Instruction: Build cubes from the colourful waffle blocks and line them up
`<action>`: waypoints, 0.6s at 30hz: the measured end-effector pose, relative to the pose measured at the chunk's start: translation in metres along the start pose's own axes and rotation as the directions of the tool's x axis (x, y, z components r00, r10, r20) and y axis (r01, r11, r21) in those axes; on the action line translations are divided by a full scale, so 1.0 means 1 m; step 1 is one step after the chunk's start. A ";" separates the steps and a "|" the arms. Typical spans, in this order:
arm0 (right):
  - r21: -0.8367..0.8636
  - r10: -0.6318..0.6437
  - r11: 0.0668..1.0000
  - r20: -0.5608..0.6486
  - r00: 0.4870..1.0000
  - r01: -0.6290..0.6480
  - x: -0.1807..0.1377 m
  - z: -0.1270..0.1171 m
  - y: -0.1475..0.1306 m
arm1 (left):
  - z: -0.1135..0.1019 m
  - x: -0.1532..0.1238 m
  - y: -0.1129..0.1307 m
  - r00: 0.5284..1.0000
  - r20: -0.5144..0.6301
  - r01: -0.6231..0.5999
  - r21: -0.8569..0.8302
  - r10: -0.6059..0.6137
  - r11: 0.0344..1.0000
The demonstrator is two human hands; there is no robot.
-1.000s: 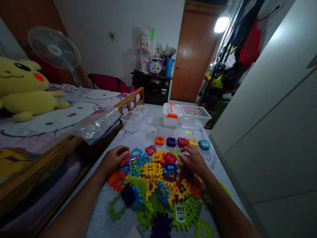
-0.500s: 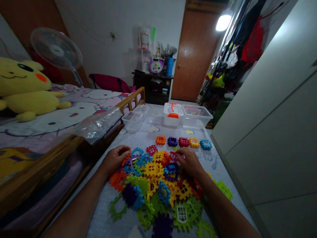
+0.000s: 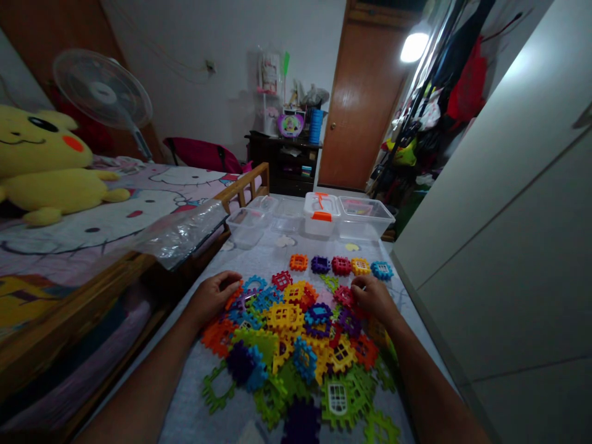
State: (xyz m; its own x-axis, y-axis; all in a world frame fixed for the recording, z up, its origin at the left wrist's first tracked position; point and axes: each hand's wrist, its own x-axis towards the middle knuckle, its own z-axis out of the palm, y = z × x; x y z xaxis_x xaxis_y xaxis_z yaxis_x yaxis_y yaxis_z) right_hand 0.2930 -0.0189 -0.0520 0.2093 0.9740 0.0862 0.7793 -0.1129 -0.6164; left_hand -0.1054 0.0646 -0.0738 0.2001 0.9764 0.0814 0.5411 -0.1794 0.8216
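Observation:
A heap of colourful plastic building blocks with toothed edges (image 3: 284,316) lies between my hands. At its left edge my left hand (image 3: 213,299) is closed, its fingertips on an orange block (image 3: 234,296). My right hand (image 3: 374,300) pinches the edge of a red block (image 3: 343,296) on the heap's right side. Beyond the heap stands a row of blocks: orange (image 3: 298,262), purple (image 3: 320,264), red (image 3: 341,266), yellow (image 3: 361,266) and blue (image 3: 382,270). Green blocks (image 3: 337,398) and a dark purple one (image 3: 301,422) lie nearest to me.
Clear plastic boxes (image 3: 250,227) stand at the table's far end, beside a lidded box with orange latches (image 3: 322,216) and another clear box (image 3: 365,219). A wooden bed rail (image 3: 185,246) runs along the left. A pale cabinet (image 3: 499,234) flanks the right side.
My right hand has shifted right, bringing a red block into clearer view at its fingertips and uncovering blocks on the heap's right side. My left hand stays with the orange block.

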 end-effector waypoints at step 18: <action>-0.243 -0.104 0.961 0.110 0.989 0.128 -0.004 -0.001 -0.004 | -0.001 0.000 0.003 1.000 0.000 0.004 0.021 -0.004 1.000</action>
State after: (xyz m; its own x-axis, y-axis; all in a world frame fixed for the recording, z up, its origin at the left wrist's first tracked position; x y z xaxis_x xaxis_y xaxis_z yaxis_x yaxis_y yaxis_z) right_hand 0.2891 -0.0228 -0.0493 0.0614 0.9961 0.0631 0.9198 -0.0319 -0.3911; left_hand -0.1047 0.0637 -0.0707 0.1976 0.9772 0.0778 0.5590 -0.1775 0.8099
